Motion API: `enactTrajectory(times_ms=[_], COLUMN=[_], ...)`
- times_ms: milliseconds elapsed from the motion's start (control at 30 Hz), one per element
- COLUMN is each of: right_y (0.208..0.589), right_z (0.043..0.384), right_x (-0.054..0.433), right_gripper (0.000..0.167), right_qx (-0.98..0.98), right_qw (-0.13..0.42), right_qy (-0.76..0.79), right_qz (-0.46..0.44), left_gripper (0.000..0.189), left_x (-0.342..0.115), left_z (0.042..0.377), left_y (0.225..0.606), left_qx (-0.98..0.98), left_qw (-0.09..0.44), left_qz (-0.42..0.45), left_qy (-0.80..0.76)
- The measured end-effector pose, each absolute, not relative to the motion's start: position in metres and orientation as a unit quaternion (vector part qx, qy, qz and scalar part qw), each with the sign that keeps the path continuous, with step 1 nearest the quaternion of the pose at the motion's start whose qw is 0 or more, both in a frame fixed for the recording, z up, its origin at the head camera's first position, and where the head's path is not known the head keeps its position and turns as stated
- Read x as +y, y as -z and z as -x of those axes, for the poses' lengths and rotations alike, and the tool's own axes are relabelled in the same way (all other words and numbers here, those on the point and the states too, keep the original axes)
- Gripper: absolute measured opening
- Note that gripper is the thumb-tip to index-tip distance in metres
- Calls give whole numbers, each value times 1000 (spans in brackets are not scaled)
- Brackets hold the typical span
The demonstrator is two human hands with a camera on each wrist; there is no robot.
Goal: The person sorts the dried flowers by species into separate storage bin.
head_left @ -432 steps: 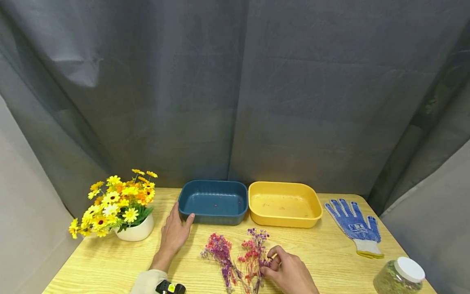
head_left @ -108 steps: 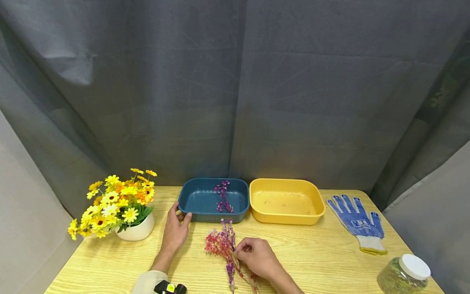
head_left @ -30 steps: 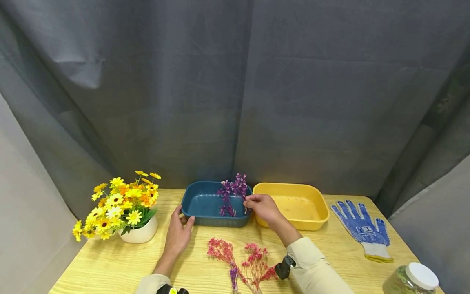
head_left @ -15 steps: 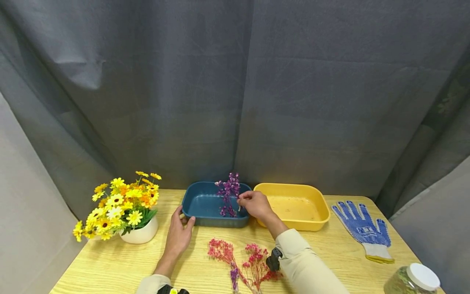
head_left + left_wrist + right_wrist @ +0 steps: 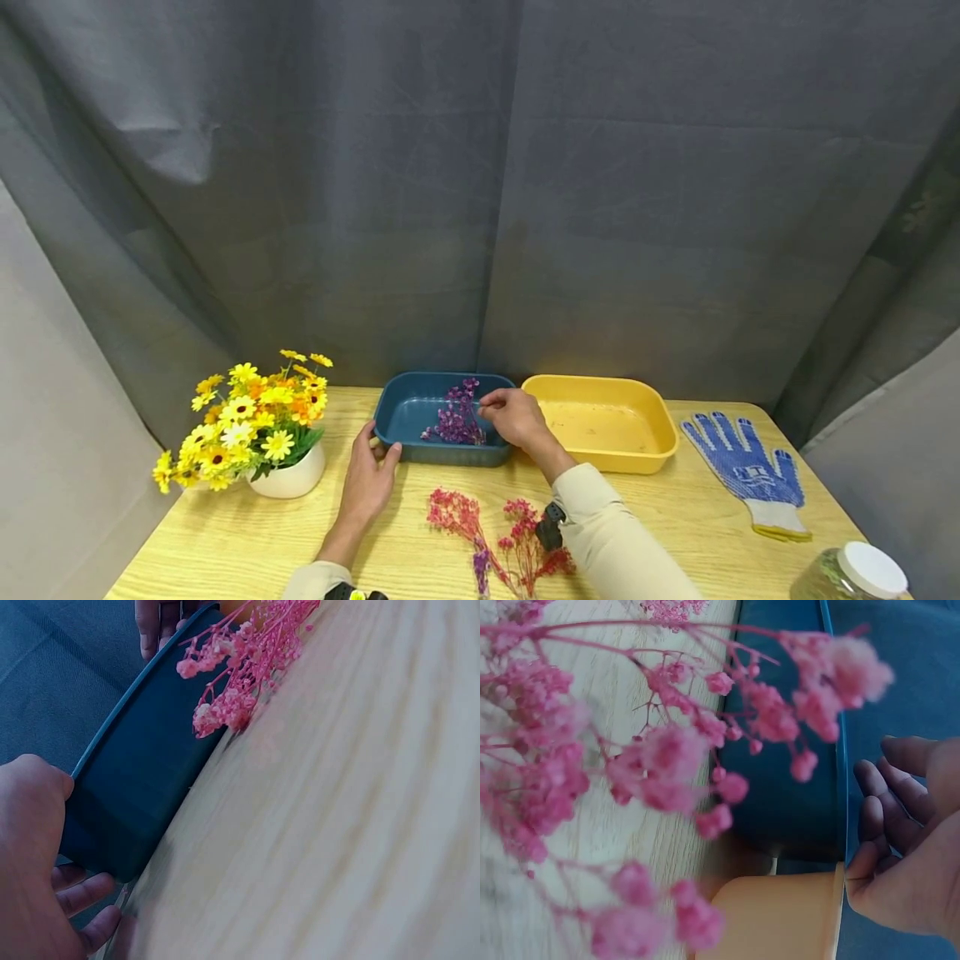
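Observation:
My left hand (image 5: 367, 483) holds the near left corner of the dark blue plastic tray (image 5: 446, 454). In the left wrist view its thumb lies at the rim and the fingers reach around the end wall. Sprigs of purple dried flowers (image 5: 456, 422) lie inside that tray. Over its right end is my right hand (image 5: 521, 419), fingers loosely bent; nothing shows between thumb and fingers (image 5: 874, 814) in the right wrist view. Pink dried flowers (image 5: 455, 514) with a small purple piece (image 5: 481, 560) lie on the table in front, partly hidden by the right forearm.
A yellow tray (image 5: 600, 461) with small crumbs stands right beside the blue one. At the left is a white pot (image 5: 288, 477) of yellow artificial flowers. A blue-dotted work glove (image 5: 750, 475) and a white-lidded jar (image 5: 873, 570) lie to the right. Dark curtain hangs behind.
My right hand carried a purple sprig into the blue tray and let it go; the sprig sank from upright to lying there. Earlier, purple flowers were mixed with pink on the table. Left hand stayed.

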State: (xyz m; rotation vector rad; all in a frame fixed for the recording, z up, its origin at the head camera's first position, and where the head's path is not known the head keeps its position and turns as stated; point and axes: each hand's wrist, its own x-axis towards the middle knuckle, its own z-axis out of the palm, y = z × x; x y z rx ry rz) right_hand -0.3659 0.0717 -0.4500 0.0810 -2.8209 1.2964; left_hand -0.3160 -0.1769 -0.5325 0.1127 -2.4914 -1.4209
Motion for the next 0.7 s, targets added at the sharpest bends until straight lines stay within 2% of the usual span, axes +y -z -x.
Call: enactTrajectory(times_ms=[367, 700], right_y=[449, 446], right_z=[348, 321], right_x=[84, 92], right_gripper=[11, 12], right_qx=[-883, -855], right_qw=[29, 28], right_qy=[-465, -514], right_qz=[-54, -58], left_gripper=[65, 65], left_x=[-178, -176], left_z=[315, 317], left_y=[532, 534], left_qx=[-864, -865], left_qw=[126, 139], left_qz=[-44, -42], left_qy=[486, 481])
